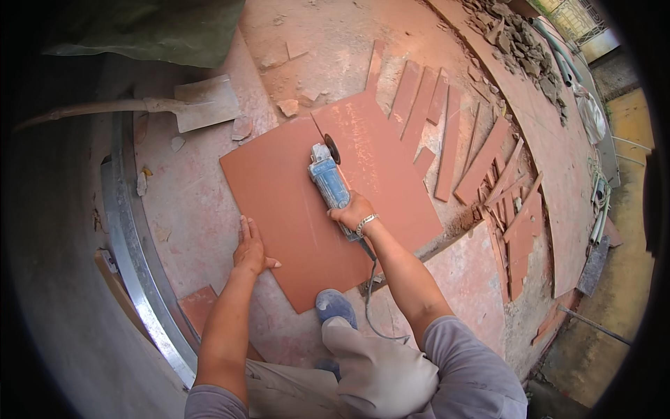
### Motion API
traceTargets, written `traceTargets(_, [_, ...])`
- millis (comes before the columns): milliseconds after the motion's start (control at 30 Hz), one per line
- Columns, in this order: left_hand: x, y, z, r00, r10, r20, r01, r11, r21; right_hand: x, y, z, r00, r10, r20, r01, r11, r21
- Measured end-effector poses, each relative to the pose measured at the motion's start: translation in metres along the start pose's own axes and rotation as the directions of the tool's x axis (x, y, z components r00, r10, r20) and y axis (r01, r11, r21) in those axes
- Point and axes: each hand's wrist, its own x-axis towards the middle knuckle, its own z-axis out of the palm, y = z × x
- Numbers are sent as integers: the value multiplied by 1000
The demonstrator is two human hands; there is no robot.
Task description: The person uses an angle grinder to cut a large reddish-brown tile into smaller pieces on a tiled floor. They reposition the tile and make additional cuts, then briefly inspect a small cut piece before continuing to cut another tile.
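My right hand point(352, 209) is closed round a blue angle grinder point(326, 178), whose dark disc point(331, 149) is over a terracotta tile point(269, 171) beside a dark, straight line running down from its top edge. To the right of that line, the surface point(377, 150) carries pale, scratchy marks. My left hand point(251, 248) lies open at the tile's left edge, fingers stretched out. A grey cord point(370, 307) trails from the grinder. My shoe point(333, 307) is at the tile's lower edge.
A shovel point(206, 105) lies upper left beside a dark sheet point(139, 31). A metal channel point(129, 244) runs along the left. Several narrow tile strips point(447, 143) lie at right, with rubble point(527, 59), pipes point(597, 216) and a white sack point(592, 115) beyond. A rod point(593, 322) lies lower right.
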Motion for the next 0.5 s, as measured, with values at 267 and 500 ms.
traceTargets(267, [3,0,2,1000,1,-6,-1,1000,13,-6,5,-2,999,-34,-23,33,999,-9])
traceTargets(500, [1,1,0,1000,-4,0,4,1000,3,-9,15,2,1000,-24,-11,24,999,-21])
